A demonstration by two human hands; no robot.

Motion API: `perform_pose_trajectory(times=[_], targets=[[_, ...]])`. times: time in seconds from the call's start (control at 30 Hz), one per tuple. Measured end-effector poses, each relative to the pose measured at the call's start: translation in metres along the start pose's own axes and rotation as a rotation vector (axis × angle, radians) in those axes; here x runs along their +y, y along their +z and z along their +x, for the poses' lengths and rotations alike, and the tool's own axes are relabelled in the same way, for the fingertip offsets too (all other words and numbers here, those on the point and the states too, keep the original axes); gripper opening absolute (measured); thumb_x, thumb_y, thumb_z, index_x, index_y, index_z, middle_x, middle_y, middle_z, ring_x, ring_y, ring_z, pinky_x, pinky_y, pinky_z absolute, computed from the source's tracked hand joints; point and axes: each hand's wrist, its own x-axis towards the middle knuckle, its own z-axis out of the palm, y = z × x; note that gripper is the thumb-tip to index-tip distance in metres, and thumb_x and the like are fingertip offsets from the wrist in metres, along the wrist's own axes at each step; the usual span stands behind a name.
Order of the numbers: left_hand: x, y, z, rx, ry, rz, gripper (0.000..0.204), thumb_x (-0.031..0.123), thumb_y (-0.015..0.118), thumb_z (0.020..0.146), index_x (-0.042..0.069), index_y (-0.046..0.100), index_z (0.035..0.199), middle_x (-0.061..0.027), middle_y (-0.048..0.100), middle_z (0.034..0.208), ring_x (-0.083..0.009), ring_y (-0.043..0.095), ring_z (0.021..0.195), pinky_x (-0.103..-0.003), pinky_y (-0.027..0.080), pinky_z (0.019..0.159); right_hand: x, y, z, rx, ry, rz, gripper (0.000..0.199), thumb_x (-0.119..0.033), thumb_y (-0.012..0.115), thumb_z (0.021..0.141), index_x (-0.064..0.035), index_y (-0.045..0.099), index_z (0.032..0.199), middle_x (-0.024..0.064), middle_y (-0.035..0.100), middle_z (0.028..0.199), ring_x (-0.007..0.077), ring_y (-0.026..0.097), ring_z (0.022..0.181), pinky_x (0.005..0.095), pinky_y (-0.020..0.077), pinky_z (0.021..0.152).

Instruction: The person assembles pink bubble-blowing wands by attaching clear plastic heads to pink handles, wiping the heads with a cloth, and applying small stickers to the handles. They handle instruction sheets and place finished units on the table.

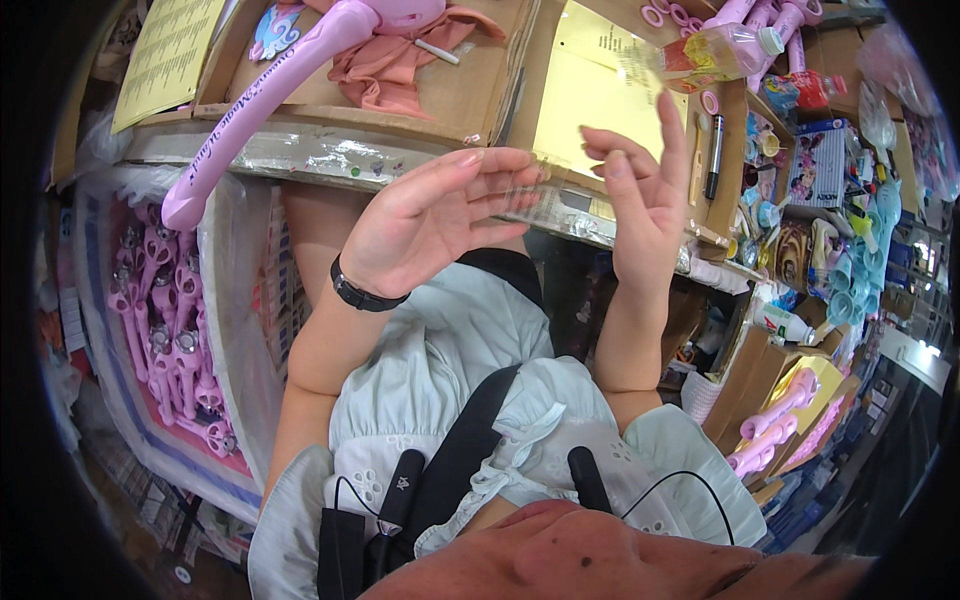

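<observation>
My left hand [425, 215], with a black band on its wrist, is held palm up over the workbench's front edge, fingers stretched to the right and apart. A faint see-through strip with fine dark marks [540, 190] shows by its fingertips; whether the hand grips it I cannot make out. Facing it, my right hand [645, 200] is raised with the index finger straight and the others loosely bent, holding nothing I can see. Beneath it lies a yellow printed sheet [565, 100]. A long pink toy wand [240, 125] juts over the bench edge at the left.
Crumpled salmon cloth [385, 75] lies in a cardboard tray. A clear bottle [715, 55], pink rings [680, 14] and a black marker [715, 158] lie to the right. At lower left stands a lined bin [245, 340] of pink wand parts [165, 330].
</observation>
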Motion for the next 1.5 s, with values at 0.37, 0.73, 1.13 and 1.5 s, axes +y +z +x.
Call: perform_pose_trajectory(times=[0.37,0.73,1.13,1.5], targets=[[0.002,0.006,-0.010,0.028,0.059,0.272,0.045,0.026,0.040,0.097,-0.005,0.041,0.130,-0.0185,0.049,0.130,-0.0262,0.048,0.120,-0.042,0.037,0.102,-0.008,0.009,-0.003,-0.074,0.116,-0.053,0.062,0.000,0.061,0.083,0.0013,0.030,0.137,0.0034,0.060,0.080,0.0093,0.056,0.076,0.0233,0.0445,0.073],[-0.006,0.008,-0.006,-0.025,0.044,0.063,0.046,0.018,0.042,0.096,-0.003,0.035,0.136,-0.0179,0.045,0.135,-0.0272,0.046,0.124,-0.038,0.036,0.103,0.005,0.005,-0.017,0.095,0.011,0.013,0.066,0.003,0.060,0.083,0.0009,0.024,0.138,0.0041,0.058,0.083,0.0091,0.054,0.076,0.0226,0.0434,0.073],[-0.001,-0.020,-0.019,0.200,0.300,0.292,0.030,0.013,0.042,0.096,-0.007,0.050,0.117,-0.0185,0.059,0.111,-0.0259,0.056,0.108,-0.039,0.040,0.101,-0.001,-0.177,-0.061,0.868,-0.245,-0.263,0.070,0.005,0.059,0.084,-0.0003,0.017,0.140,0.0061,0.053,0.093,0.0092,0.049,0.080,0.0225,0.0429,0.073],[0.024,-0.031,-0.033,0.154,0.429,0.443,0.030,0.017,0.040,0.097,-0.002,0.047,0.119,-0.0124,0.056,0.113,-0.0224,0.053,0.109,-0.038,0.038,0.102,0.032,-0.202,-0.063,0.889,-0.064,-0.370,0.078,0.002,0.066,0.080,-0.0020,0.017,0.141,0.0062,0.049,0.094,0.0093,0.048,0.079,0.0214,0.0433,0.072]])
